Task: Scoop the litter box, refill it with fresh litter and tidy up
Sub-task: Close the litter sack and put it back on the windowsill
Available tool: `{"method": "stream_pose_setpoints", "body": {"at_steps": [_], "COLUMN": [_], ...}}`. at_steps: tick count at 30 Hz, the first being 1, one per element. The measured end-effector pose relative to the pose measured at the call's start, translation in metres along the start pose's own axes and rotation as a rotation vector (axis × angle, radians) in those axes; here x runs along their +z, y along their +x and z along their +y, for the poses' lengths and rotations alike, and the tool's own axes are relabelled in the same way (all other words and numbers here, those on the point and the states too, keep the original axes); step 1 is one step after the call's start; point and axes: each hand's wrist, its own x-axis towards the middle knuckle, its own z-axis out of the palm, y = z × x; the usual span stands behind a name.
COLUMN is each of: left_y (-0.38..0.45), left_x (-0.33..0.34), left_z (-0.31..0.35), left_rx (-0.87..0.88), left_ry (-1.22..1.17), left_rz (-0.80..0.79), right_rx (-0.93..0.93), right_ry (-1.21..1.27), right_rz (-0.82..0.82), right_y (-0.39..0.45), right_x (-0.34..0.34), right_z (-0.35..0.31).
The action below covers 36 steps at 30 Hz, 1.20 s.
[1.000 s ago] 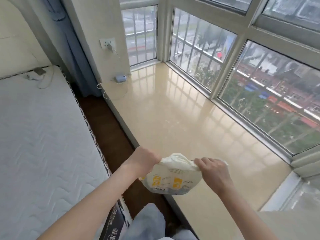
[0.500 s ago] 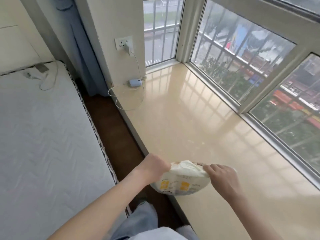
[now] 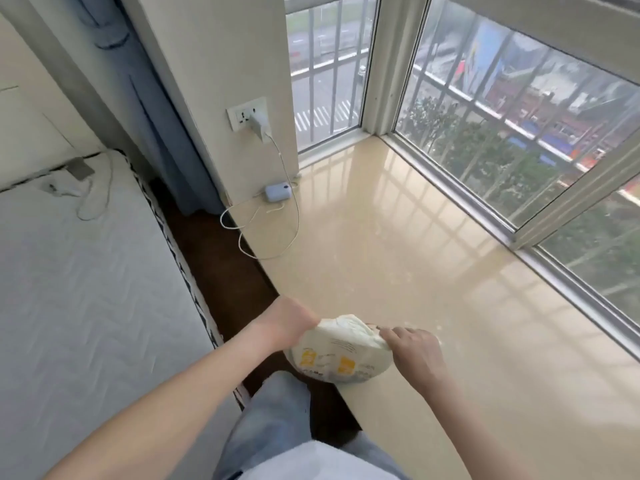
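Left hand (image 3: 289,322) and right hand (image 3: 414,348) pinch crumpled white plastic litter bag (image 3: 341,351) top, near edge of glossy beige sill (image 3: 398,237); likely folding shut.

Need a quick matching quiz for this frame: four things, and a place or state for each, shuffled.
Things:
1. bag
2. charger
3. blue device
4. white cable

Places or states:
A. plugged into the wall socket
B. lying on the mattress
C. held in both hands at the sill's near edge
D. on the sill at the foot of the wall

Pairs: 1-C, 2-A, 3-D, 4-B
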Motion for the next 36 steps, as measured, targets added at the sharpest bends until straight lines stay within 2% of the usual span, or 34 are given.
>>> {"method": "stream_pose_setpoints", "body": {"at_steps": [4, 7, 10, 18, 22, 29, 36], "left_y": [0.034, 0.061, 0.088, 0.155, 0.19, 0.246, 0.313], "left_x": [0.004, -0.004, -0.008, -0.047, -0.071, -0.099, -0.123], "left_z": [-0.053, -0.096, -0.133, -0.218, -0.241, -0.279, -0.319], "left_rx": [0.04, 0.12, 0.207, 0.333, 0.282, 0.262, 0.299], "left_ry": [-0.029, -0.057, -0.043, 0.027, 0.031, 0.03, -0.002], "left_rz": [-0.04, 0.029, -0.015, 0.02, 0.022, 0.025, 0.045], "right_rx": [0.058, 0.126, 0.221, 0.428, 0.36, 0.33, 0.321], "right_ry": [0.018, -0.012, -0.031, 0.03, 0.003, 0.053, 0.015], "right_rz": [-0.059, -0.052, -0.009, 0.045, 0.144, 0.001, -0.004], "right_y": [0.051, 0.087, 0.112, 0.182, 0.219, 0.288, 0.351], "right_x": [0.005, 0.003, -0.001, -0.011, -0.014, -0.026, -0.037], "right_z": [0.007, 0.003, -0.004, -0.011, 0.016, 0.076, 0.128]}}
